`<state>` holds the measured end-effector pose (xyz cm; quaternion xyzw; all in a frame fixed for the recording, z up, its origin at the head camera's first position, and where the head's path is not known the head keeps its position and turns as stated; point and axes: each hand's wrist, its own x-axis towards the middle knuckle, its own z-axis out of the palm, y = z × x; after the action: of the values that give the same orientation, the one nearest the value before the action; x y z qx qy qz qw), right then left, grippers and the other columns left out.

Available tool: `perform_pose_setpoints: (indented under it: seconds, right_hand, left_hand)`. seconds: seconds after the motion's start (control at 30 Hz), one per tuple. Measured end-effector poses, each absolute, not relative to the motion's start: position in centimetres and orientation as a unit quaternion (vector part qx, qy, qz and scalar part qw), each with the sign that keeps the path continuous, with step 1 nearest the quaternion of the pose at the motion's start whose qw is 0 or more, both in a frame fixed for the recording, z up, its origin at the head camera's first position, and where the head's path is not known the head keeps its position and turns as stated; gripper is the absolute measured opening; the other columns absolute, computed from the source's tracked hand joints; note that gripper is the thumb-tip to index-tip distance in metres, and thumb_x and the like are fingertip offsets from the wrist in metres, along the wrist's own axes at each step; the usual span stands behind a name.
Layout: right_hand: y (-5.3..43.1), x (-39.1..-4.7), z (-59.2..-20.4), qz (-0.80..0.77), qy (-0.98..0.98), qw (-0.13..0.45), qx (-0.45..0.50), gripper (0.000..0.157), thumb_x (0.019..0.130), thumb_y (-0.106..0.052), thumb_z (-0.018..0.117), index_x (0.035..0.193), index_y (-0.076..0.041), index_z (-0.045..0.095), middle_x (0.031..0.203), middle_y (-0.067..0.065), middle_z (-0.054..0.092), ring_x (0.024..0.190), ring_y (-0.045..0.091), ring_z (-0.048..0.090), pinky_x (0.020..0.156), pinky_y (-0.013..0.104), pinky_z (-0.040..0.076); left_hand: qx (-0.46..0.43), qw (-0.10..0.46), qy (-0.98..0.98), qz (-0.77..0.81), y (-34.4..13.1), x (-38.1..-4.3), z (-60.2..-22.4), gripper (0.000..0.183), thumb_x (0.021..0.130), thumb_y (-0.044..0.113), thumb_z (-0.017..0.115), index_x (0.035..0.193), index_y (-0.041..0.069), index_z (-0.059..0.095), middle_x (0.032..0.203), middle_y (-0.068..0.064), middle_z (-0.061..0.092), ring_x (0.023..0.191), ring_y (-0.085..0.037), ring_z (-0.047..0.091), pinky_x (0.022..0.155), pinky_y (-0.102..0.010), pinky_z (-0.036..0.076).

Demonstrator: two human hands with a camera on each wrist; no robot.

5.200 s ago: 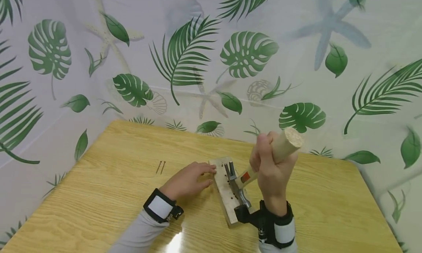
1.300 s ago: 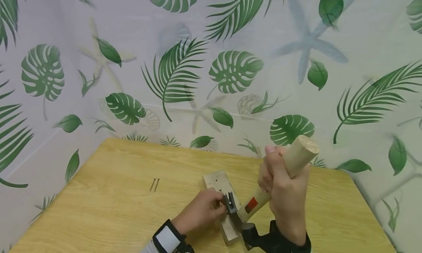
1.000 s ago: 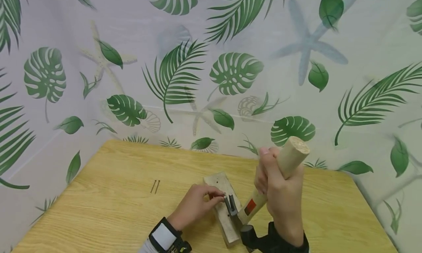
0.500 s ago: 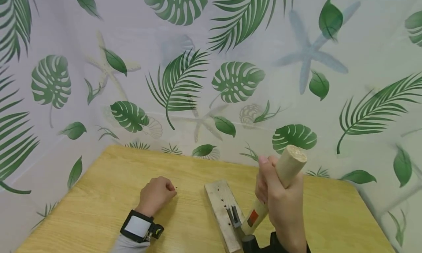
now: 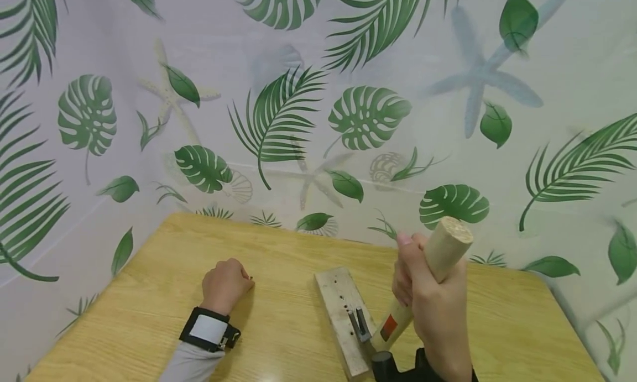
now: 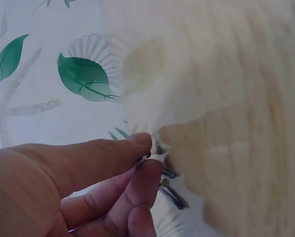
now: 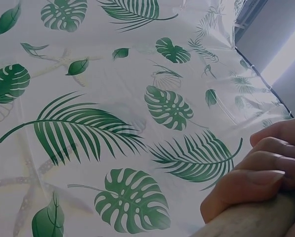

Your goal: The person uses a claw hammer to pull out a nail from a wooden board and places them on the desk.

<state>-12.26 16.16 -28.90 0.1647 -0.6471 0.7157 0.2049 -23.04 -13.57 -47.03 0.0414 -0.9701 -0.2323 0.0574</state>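
My left hand point(image 5: 225, 288) is low over the left part of the table, its thumb and forefinger pinching a small dark nail point(image 6: 143, 159), mostly hidden by the fingertips. Two more nails point(image 6: 174, 194) lie just beyond those fingertips in the left wrist view; in the head view the hand covers them. My right hand point(image 5: 433, 299) grips the pale wooden handle of a claw hammer point(image 5: 390, 326), the handle end pointing up. The hammer's forked claw is over a wooden board point(image 5: 332, 302) that has several dark holes or nail heads along it.
The yellow wood-grain table point(image 5: 283, 315) runs back to a leaf-patterned white sheet point(image 5: 308, 67) hung behind and at the sides. A black wrist strap point(image 5: 206, 329) with a small camera sits on the left wrist.
My left hand has gone from the board beside the hammer claw to the table's left part, carrying the nail to the two lying there. My right hand still holds the hammer over the board.
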Motion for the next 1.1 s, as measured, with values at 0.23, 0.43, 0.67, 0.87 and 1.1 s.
perform_pose_setpoints:
  seconds: [0.23, 0.43, 0.67, 0.87, 1.1]
  right_hand:
    - [16.3, -12.2, -28.9, 0.710, -0.655, 0.207, 0.155, 0.048, 0.105, -0.011, 0.055, 0.062, -0.005, 0.034, 0.046, 0.006, 0.029, 0.034, 0.021, 0.025, 0.032, 0.033, 0.023]
    - [16.4, -12.2, -28.9, 0.710, -0.653, 0.211, 0.158, 0.048, 0.104, -0.010, 0.055, 0.062, -0.005, 0.034, 0.046, 0.005, 0.029, 0.034, 0.020, 0.026, 0.033, 0.033, 0.024]
    - [18.0, -12.4, -29.3, 0.729, -0.624, 0.203, 0.195, 0.040, 0.103, 0.000, 0.049, 0.065, -0.001, 0.039, 0.050, 0.006, 0.038, 0.035, 0.017, 0.033, 0.031, 0.035, 0.025]
    - [20.9, -10.3, -29.3, 0.723, -0.644, 0.215, 0.125, 0.041, 0.105, -0.008, 0.050, 0.066, 0.000, 0.043, 0.051, 0.008, 0.047, 0.037, 0.020, 0.045, 0.033, 0.034, 0.039]
    - [25.6, -9.3, -30.3, 0.708, -0.677, 0.175, 0.098, 0.042, 0.106, -0.008, 0.049, 0.064, 0.000, 0.049, 0.050, 0.008, 0.051, 0.036, 0.021, 0.052, 0.036, 0.036, 0.047]
  left_hand:
    - [0.040, 0.071, -0.975, -0.209, -13.4, -23.1, -47.4, 0.037, 0.080, 0.020, 0.085, 0.050, 0.016, 0.064, 0.052, 0.006, 0.055, 0.048, -0.013, 0.051, 0.045, -0.030, 0.035]
    - [0.039, 0.069, -0.975, -0.209, -13.4, -23.1, -47.5, 0.049, 0.081, 0.024, 0.085, 0.043, 0.017, 0.055, 0.045, 0.010, 0.041, 0.044, -0.012, 0.043, 0.044, -0.028, 0.030]
    - [0.041, 0.096, -0.969, -0.222, -14.1, -23.3, -46.4, 0.041, 0.095, 0.030, 0.070, 0.058, 0.013, 0.063, 0.049, 0.004, 0.050, 0.045, -0.015, 0.047, 0.043, -0.028, 0.031]
    - [0.051, 0.093, -0.968, -0.226, -15.3, -23.5, -45.9, 0.031, 0.099, 0.030, 0.062, 0.086, 0.006, 0.075, 0.062, -0.002, 0.063, 0.055, -0.020, 0.057, 0.050, -0.035, 0.041]
    - [0.054, 0.084, -0.964, -0.246, -16.5, -23.2, -45.2, 0.032, 0.100, 0.029, 0.060, 0.093, 0.001, 0.075, 0.066, -0.006, 0.066, 0.056, -0.022, 0.058, 0.051, -0.036, 0.041]
